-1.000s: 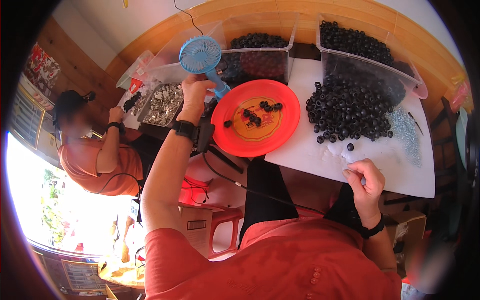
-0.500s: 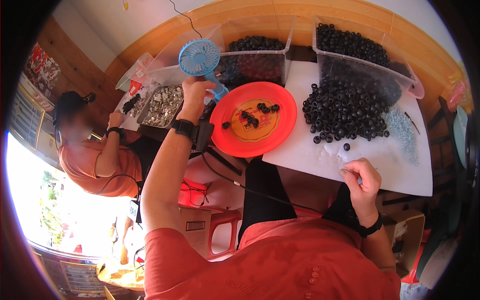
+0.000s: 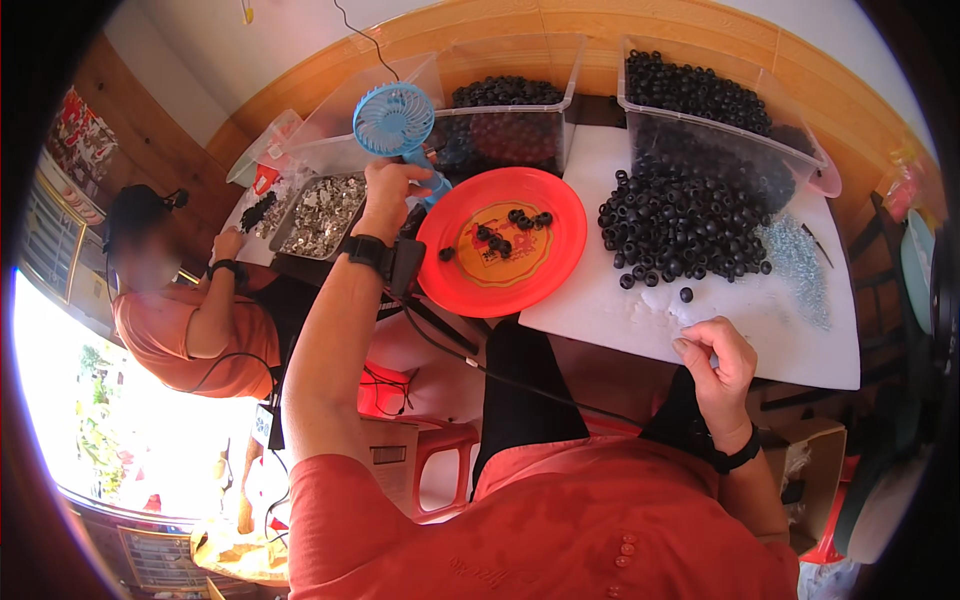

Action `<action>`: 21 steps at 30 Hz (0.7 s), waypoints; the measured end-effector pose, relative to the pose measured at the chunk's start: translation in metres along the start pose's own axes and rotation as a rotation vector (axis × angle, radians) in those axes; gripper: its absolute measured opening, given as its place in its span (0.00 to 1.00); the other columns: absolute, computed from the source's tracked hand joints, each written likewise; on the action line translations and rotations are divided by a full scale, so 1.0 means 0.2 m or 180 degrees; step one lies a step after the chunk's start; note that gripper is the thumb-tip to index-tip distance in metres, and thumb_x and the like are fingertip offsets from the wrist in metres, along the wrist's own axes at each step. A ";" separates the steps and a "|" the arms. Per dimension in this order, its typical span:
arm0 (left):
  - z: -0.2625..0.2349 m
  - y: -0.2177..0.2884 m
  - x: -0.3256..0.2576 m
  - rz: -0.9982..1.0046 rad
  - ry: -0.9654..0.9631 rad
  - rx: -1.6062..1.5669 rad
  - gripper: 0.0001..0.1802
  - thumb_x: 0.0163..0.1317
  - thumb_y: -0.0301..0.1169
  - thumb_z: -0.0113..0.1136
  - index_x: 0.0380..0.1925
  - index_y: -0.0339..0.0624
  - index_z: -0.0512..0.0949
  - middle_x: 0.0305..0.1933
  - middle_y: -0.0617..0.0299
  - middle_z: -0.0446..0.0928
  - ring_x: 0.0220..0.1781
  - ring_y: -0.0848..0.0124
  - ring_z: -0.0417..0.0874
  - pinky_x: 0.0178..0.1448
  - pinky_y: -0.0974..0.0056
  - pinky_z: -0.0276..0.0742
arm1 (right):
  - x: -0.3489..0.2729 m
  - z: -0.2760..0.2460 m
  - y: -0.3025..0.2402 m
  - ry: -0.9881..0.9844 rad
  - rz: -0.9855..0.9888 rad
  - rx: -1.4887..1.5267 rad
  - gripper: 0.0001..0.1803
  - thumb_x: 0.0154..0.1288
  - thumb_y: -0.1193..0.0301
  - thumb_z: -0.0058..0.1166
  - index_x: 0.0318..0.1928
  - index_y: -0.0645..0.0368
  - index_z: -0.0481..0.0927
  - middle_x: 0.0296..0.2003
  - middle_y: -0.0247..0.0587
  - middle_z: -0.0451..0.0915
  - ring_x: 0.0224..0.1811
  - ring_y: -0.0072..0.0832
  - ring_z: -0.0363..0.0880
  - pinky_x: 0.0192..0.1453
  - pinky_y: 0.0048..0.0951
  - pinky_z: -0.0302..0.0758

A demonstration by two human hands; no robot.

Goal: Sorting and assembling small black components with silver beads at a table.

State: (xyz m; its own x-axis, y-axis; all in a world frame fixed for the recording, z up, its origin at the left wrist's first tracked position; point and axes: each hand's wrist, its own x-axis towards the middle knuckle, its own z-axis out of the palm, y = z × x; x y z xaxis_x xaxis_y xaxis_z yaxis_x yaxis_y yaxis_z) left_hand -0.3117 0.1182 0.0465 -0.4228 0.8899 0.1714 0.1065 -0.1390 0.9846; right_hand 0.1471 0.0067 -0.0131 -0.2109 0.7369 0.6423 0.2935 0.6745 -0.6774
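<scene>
My left hand reaches forward to a small light-blue fan, its fingers closed at the handle just beneath the round head. Part of that grip is hidden. To the right of it lies a red plate with several black ring-shaped beads on it. My right hand is over the near edge of a white board, thumb and fingertips pressed together; whatever may be between them is too small to make out. A single black bead lies just beyond its fingertips, and farther back spreads a heap of black beads.
Clear plastic bins of black beads stand behind the heap. Small clear pieces lie at the board's right. A metal tray of silvery parts sits at left, near a seated person. A dark cable crosses above my lap.
The whole view has shifted slightly, moving the board and bins a little left. Both hands keep nearly the same pose, the left at the fan and the right pinched by the board's edge.
</scene>
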 end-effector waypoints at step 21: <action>0.00 0.05 0.00 0.0224 0.0260 -0.0379 0.21 0.47 0.08 0.58 0.45 0.25 0.78 0.40 0.48 0.82 0.40 0.54 0.88 0.34 0.60 0.89 | -0.01 0.00 0.00 -0.0014 -0.0060 -0.0011 0.06 0.57 0.82 0.63 0.33 0.62 0.78 0.24 0.35 0.74 0.21 0.22 0.70 0.26 0.23 0.66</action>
State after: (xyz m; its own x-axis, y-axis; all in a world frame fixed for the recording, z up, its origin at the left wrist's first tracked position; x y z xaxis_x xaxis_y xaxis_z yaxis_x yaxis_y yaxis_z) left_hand -0.3104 0.1176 0.0564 -0.4904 0.8385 0.2376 0.0331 -0.2545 0.9665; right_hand 0.1476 0.0050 -0.0139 -0.2204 0.7243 0.6533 0.2928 0.6880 -0.6640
